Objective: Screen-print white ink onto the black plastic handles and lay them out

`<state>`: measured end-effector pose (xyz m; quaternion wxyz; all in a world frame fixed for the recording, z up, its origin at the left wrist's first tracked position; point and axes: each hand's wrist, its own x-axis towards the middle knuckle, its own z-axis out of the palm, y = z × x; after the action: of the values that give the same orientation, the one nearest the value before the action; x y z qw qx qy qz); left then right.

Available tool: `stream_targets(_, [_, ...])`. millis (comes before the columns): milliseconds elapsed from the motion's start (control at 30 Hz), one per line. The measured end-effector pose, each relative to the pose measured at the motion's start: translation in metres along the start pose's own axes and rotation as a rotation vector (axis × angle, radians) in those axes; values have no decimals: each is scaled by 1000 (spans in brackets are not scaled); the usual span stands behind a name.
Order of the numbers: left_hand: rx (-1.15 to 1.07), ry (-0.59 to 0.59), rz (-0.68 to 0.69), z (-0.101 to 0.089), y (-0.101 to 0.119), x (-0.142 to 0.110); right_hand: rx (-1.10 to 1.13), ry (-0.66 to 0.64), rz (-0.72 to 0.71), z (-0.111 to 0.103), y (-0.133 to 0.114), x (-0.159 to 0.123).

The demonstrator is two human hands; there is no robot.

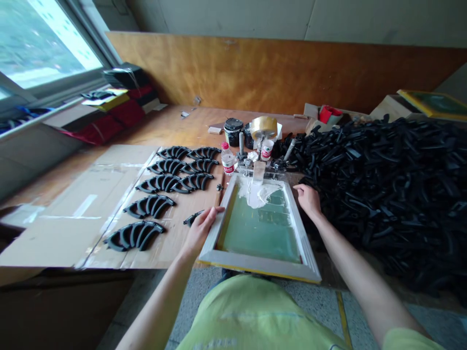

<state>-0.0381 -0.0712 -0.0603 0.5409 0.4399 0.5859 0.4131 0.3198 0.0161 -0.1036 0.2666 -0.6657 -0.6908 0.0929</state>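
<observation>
A silk-screen frame with pale metal sides and a green mesh lies in front of me, white ink spread across the mesh's far end. At its left side is my left hand, closed, with a finger over the frame's edge. A curved black plastic piece shows just left of that hand, partly hidden by it. My right hand is beside the frame's right edge, index finger pointing left and the other fingers curled; what they hold, if anything, is hidden. A pale squeegee stands at the frame's far end.
Rows of curved black pieces rest on cardboard at left. A large heap of black parts covers the right. Behind the frame stand a bottle, a black tub, a tape roll and a cup.
</observation>
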Motion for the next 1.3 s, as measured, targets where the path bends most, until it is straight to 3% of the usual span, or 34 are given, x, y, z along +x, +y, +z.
stream_targets(100, [-20,-48,-80,3,-49,4,39,128,-193,7,-27,34])
stream_targets(167, [-31,-50,-91,6,-75,12,-4,72,-352,23,-56,54])
stream_targets(233, [-12,-31,-78,9,-91,18,-104,-73,-406,41,-81,66])
stream_targets(300, [4,-25,-77,9,-99,21,-202,-216,-387,54,-93,66])
stream_targets(400, [20,-46,-89,7,-103,23,-250,-310,-417,59,-91,44])
stream_targets(533, [56,-51,-83,5,-105,23,-177,-410,-703,40,-75,4])
stream_targets(633, [71,-41,-78,6,-103,23,-95,-513,-833,24,-71,-1])
stream_targets(700, [68,-31,-73,6,-101,22,-55,-528,-799,21,-74,4])
stream_targets(800, [46,-9,-87,6,-98,21,-56,-394,-694,30,-76,4])
stream_targets(867, [28,-1,-108,6,-98,20,-54,-313,-715,38,-73,-7])
stream_targets(967, [27,-5,-114,7,-97,19,6,-333,-793,41,-64,-25])
stream_targets(1033, [27,-6,-115,8,-92,17,41,-368,-767,37,-64,-22])
stream_targets(1200, [-12,-41,-122,2,-51,5,5,-217,-457,29,-88,42])
stream_targets(1300, [-11,-22,-72,-2,-11,0,-52,-120,-283,18,-81,80])
